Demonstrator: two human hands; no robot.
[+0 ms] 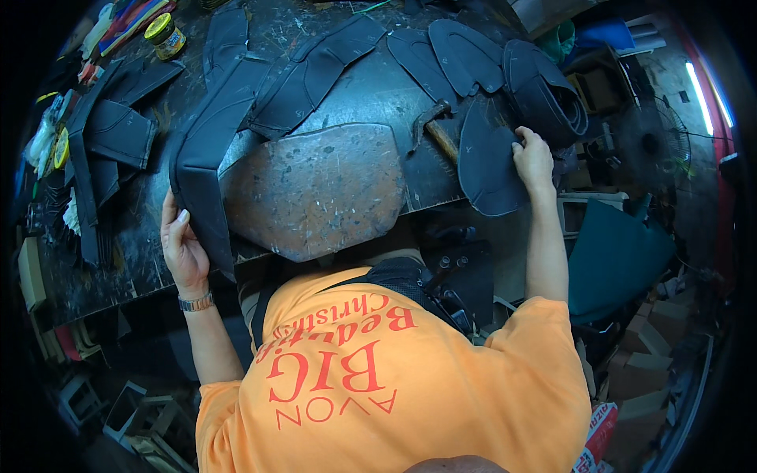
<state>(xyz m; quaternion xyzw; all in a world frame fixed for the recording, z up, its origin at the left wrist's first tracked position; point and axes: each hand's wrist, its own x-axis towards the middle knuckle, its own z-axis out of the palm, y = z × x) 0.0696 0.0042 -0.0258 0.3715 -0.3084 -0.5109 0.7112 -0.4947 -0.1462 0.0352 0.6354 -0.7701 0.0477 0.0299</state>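
Observation:
My left hand point(187, 251) grips the lower left edge of a long dark stitched panel point(206, 154), thumb in front and some fingers hidden by it. This panel overlaps the left side of a worn, speckled slab point(319, 185) at the bench's front. To the right, my right hand point(535, 164), fingers bent, holds the right edge of a rounded dark panel point(487, 162) that juts past the bench edge. Between slab and rounded panel lies a hammer point(441, 135) with a wooden handle, its end close to the rounded panel.
More dark panels point(323, 71) lie across the bench point(296, 22), with a curled stack point(544, 91) at the right. A yellow-lidded jar point(164, 37) stands far left. Green material point(619, 256), a fan point(650, 142) and cardboard boxes point(643, 370) are to the right.

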